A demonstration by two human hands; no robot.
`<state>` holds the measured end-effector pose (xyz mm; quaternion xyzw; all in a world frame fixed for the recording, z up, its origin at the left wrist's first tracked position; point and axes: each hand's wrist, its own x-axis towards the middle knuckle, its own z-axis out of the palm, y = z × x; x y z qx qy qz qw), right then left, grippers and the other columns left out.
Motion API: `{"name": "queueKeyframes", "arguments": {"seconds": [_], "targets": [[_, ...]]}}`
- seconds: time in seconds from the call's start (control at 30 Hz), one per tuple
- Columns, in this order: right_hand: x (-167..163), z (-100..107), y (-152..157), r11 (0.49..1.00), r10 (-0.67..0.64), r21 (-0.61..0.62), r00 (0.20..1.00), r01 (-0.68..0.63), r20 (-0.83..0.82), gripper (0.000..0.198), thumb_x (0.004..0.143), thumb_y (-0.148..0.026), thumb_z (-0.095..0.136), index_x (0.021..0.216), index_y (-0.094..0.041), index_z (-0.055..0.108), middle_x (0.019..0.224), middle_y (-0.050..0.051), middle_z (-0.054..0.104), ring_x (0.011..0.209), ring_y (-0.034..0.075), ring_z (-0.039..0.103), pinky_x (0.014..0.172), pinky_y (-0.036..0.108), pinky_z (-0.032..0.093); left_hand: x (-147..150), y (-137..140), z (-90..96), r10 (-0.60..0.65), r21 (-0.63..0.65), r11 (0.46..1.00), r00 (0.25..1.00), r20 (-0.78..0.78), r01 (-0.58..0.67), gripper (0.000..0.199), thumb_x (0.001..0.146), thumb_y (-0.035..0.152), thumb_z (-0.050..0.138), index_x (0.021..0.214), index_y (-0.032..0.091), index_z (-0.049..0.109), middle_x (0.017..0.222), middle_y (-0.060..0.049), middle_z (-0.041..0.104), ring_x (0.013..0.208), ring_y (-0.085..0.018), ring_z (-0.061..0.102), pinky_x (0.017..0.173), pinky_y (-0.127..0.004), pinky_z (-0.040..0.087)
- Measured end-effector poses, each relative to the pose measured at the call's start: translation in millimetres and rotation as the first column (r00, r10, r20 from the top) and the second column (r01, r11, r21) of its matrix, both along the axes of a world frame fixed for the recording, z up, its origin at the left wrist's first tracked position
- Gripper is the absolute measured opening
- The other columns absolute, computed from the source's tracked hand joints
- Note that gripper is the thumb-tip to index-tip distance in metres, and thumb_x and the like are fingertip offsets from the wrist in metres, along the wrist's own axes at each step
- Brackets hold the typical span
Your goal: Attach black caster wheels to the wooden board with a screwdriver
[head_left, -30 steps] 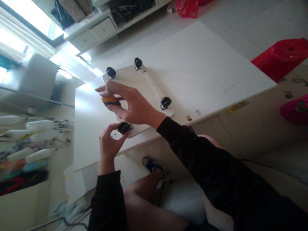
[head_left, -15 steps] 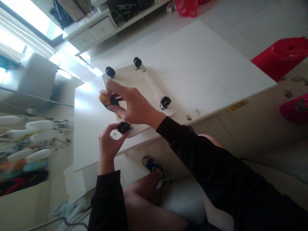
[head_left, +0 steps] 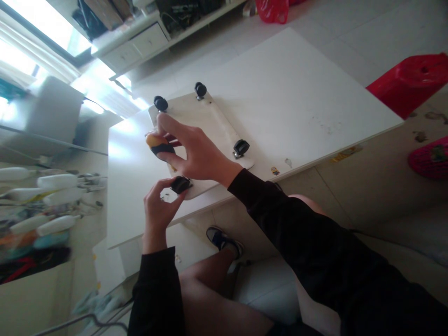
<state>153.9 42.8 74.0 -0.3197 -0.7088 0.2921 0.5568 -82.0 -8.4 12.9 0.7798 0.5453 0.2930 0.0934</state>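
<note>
A white board (head_left: pixel 224 122) lies on the white table, with black casters at its corners. My left hand (head_left: pixel 159 203) pinches the near-left caster (head_left: pixel 180 185) between thumb and fingers. Above that corner, my right hand (head_left: pixel 196 151) is wrapped round the yellow and black handle of a screwdriver (head_left: pixel 160 145). The tool points down toward the caster's mount; its tip is hidden behind the hand and caster. The far-left caster (head_left: pixel 161 103), the far-right caster (head_left: pixel 200 90) and the near-right caster (head_left: pixel 241 148) stand upright, touched by neither hand.
The white table (head_left: pixel 297 93) reaches far to the right, with small stickers near its front edge. A red stool (head_left: pixel 409 84) stands at its right end. Behind is a low white cabinet (head_left: pixel 136 49). Several white bottles (head_left: pixel 58 182) are at the left. My legs are below the table edge.
The screwdriver handle has turned slightly in my right hand, which has shifted a touch. My left hand stays on the same caster.
</note>
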Motion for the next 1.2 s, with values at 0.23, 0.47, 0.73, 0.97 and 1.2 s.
{"name": "queueKeyframes", "arguments": {"seconds": [0.23,0.47,0.73,0.97,1.2], "targets": [[0.6,6.8,-5.0,0.992,-0.108,0.086,0.985,0.097,0.137,0.021,0.099,-0.017,0.07,0.119,-0.014,0.065,0.108,0.001,0.055,0.096,0.013,0.054,0.085,0.027,0.045,-0.6,-0.1,-0.6,-0.011,0.01,1.0,1.0,-0.013,0.011,0.037,0.08,0.032,0.086,0.114,0.021,0.073,0.107,-0.007,0.08,0.098,-0.024,0.077,0.094,-0.039,0.061],[0.3,-3.9,0.8,0.985,0.063,0.162,0.998,-0.064,0.012,0.031,0.101,-0.009,0.048,0.132,-0.011,0.053,0.132,0.009,0.063,0.122,0.015,0.059,0.108,0.032,0.047,-0.2,-0.8,-0.8,0.029,-0.004,1.0,0.999,-0.017,-0.029,0.037,0.08,0.037,0.085,0.111,0.021,0.072,0.104,-0.006,0.08,0.096,-0.025,0.076,0.092,-0.039,0.061],[10.6,6.9,-1.0,0.996,0.08,0.024,0.997,-0.08,0.024,0.032,0.098,-0.01,0.063,0.129,-0.011,0.057,0.128,0.008,0.069,0.109,0.013,0.062,0.094,0.026,0.051,-0.4,0.2,-2.1,0.012,0.0,1.0,1.0,-0.006,-0.012,0.037,0.08,0.036,0.085,0.112,0.021,0.073,0.107,-0.007,0.08,0.099,-0.025,0.077,0.095,-0.04,0.061],[2.4,3.6,-2.9,0.997,-0.04,0.069,0.997,0.036,0.059,0.031,0.098,-0.016,0.069,0.125,-0.011,0.055,0.122,0.008,0.064,0.107,0.014,0.059,0.091,0.027,0.05,0.9,-0.8,-0.1,0.008,0.006,1.0,1.0,-0.012,-0.008,0.037,0.081,0.036,0.085,0.112,0.021,0.073,0.107,-0.007,0.08,0.097,-0.024,0.077,0.093,-0.039,0.061],[6.8,-0.6,-1.2,0.993,0.118,0.014,0.992,-0.117,-0.04,0.035,0.097,-0.005,0.06,0.131,-0.009,0.053,0.136,0.012,0.068,0.113,0.015,0.064,0.1,0.029,0.053,0.0,-0.6,-1.9,0.007,0.022,1.0,1.0,-0.011,-0.007,0.038,0.081,0.036,0.086,0.113,0.02,0.074,0.106,-0.007,0.081,0.097,-0.024,0.077,0.092,-0.038,0.061]]}}
